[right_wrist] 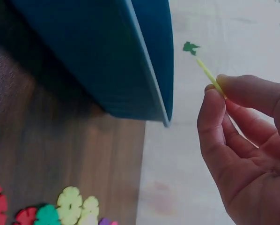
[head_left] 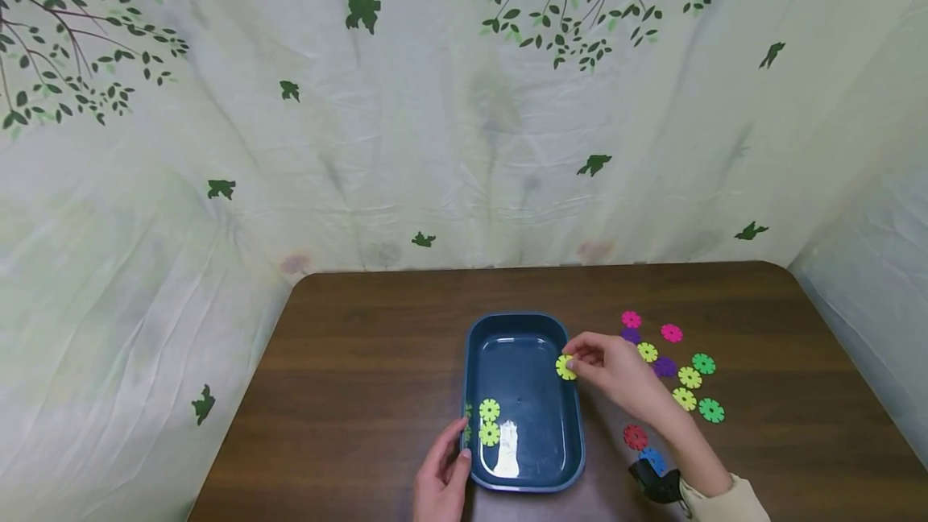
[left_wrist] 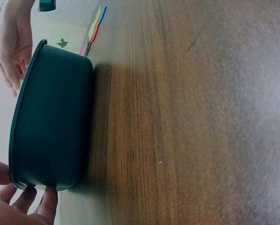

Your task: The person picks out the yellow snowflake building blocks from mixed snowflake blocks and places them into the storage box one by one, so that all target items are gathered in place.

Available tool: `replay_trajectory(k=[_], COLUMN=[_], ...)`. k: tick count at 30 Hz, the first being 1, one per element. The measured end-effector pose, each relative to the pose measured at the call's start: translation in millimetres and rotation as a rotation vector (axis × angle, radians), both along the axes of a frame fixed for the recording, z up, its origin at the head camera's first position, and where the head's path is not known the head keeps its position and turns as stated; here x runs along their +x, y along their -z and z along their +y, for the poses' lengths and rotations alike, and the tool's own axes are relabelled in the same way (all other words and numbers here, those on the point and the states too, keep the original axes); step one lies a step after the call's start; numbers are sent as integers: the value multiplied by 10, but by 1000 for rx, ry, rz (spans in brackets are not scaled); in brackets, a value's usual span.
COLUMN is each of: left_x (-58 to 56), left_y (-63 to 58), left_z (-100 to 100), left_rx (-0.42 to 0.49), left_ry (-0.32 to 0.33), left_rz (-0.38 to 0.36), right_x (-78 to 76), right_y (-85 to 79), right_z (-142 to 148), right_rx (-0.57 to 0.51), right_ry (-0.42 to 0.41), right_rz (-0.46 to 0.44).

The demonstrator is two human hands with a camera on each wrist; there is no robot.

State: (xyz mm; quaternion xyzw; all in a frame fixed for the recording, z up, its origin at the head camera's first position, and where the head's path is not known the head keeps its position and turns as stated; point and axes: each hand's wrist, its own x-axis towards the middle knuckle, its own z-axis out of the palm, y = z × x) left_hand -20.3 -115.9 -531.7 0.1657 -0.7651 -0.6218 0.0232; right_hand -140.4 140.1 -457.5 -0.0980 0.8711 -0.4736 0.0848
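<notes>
A deep blue plastic tray (head_left: 524,457) stands on the table. My left hand (head_left: 442,474) grips its left wall near the front; in the left wrist view the fingertips (left_wrist: 47,206) lie against the outside and the thumb is at the rim. Between thumb and fingertips my right hand (head_left: 616,369) pinches a yellow notched flower disc (head_left: 565,367), over the tray's right rim. Seen edge-on in the right wrist view, the disc (right_wrist: 208,75) is above rim height. Two yellow discs (head_left: 489,421) lie inside the tray toward the left, their reflections showing on the wall.
Right of the tray, several loose discs lie on the brown table (head_left: 362,361): pink (head_left: 672,333), purple (head_left: 664,366), green (head_left: 712,410) and yellow (head_left: 685,399). A red disc (head_left: 635,437) and a blue one (head_left: 653,460) are beneath the right wrist. A leaf-printed cloth (head_left: 464,143) hangs behind.
</notes>
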Motion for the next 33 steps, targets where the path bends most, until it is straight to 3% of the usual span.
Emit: replay_trajectory(k=[16,33], left_x=[-6,-8], left_y=[2,4], left_z=[-11,-6], left_rx=[-2,-8], left_ry=[6,7], left_rz=[-2,10], right_x=[-152,-275], right_y=[-93,40], right_z=[-262,-514], right_rx=[76,24], right_ry=[-175,-203], right_rz=[-18,-65])
